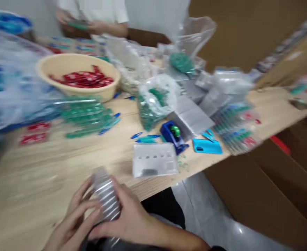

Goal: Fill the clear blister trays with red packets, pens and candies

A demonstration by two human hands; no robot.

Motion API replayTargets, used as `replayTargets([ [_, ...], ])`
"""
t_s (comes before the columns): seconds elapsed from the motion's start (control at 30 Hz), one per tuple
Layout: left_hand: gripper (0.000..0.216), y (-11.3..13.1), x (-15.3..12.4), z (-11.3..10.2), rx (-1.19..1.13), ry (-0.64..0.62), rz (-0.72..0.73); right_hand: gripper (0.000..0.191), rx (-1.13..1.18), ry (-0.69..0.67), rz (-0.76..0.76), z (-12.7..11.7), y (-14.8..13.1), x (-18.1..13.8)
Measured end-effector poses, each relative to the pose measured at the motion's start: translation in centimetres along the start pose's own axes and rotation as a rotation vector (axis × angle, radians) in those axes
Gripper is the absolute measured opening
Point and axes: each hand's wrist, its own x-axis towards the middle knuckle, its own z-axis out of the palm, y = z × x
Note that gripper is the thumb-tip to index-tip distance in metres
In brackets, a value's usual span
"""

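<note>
A stack of clear ribbed plastic trays (pixel 107 198) is held between my two hands at the table's front edge. My left hand (pixel 76 218) has its fingers closed against the stack's left side. On the other side, my right hand (pixel 127 212) grips it with the thumb across the lower end. Just beyond lies a single clear plastic tray (pixel 155 158) with a row of small slots. Behind that tray stands a blue tape dispenser (pixel 173 136) with a green roll. Motion blurs the picture somewhat.
A cream basin (pixel 77 91) holds red packets. Green plastic pieces (pixel 86 113) lie before it, beside a bag of green pieces (pixel 153 101). A blue phone (pixel 207 146) and packed sets (pixel 237 129) are at right. Cardboard boxes (pixel 260 188) stand below. Another person (pixel 98 21) works across the table.
</note>
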Motion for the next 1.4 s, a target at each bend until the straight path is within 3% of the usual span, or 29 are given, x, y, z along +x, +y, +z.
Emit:
replayTargets([
  [0.07, 0.014, 2.0, -0.1, 1.1, 0.021, 0.124, -0.047, 0.08, 0.008, -0.168, 0.041, -0.1, 0.4, 0.0],
  [0.13, 0.014, 3.8, 0.2, 2.2, 0.003, 0.232, -0.03, 0.078, -0.032, -0.249, 0.07, -0.1, 0.6, 0.1],
  [0.33, 0.018, 6.7, 0.0, 2.8, -0.142, 0.412, 0.12, 0.056, 0.106, -0.31, 0.094, -0.2, -0.7, 0.6],
  [0.47, 0.017, 6.7, -0.9, 1.3, -0.302, 0.434, 0.032, 0.048, 0.123, -0.303, 0.103, -0.7, -0.5, 0.6],
  [0.57, 0.018, 6.1, -1.2, 0.1, -0.48, 0.421, -0.024, 0.055, 0.1, -0.113, 0.185, -1.7, 0.3, 0.7],
  [0.67, 0.019, 5.3, -1.3, -1.4, -0.739, 0.604, -0.019, 0.062, 0.236, 0.195, 0.288, -3.1, -0.1, 1.4],
  [0.77, 0.022, 4.7, -1.2, -2.8, -0.978, 0.756, -0.054, 0.06, 0.39, 0.274, 0.254, -4.4, -1.5, 2.1],
  [0.93, 0.027, 3.6, 0.3, -2.7, -1.167, 0.74, -0.131, 0.058, 0.472, 0.206, 0.199, -5.5, -1.8, 1.5],
  [1.03, 0.025, 2.7, 2.3, -1.0, -1.252, 0.736, -0.138, 0.057, 0.407, 0.167, 0.2, -5.6, -1.3, 0.8],
  [1.13, 0.018, 1.7, 3.8, 1.3, -1.272, 0.738, -0.302, 0.067, 0.333, 0.202, 0.209, -5.3, -1.3, 0.2],
  [1.2, 0.025, 1.3, 3.8, 2.6, -1.171, 0.719, -0.45, 0.074, 0.256, 0.206, 0.239, -4.9, -1.4, -0.2],
  [1.27, 0.031, 1.4, 2.8, 3.5, -0.94, 0.652, -0.461, 0.076, 0.126, 0.164, 0.256, -4.1, -1.2, -0.6],
  [1.4, 0.016, 3.7, 0.0, 3.5, -0.378, 0.407, -0.142, 0.067, -0.028, -0.132, 0.189, -2.1, -0.6, -0.6],
])
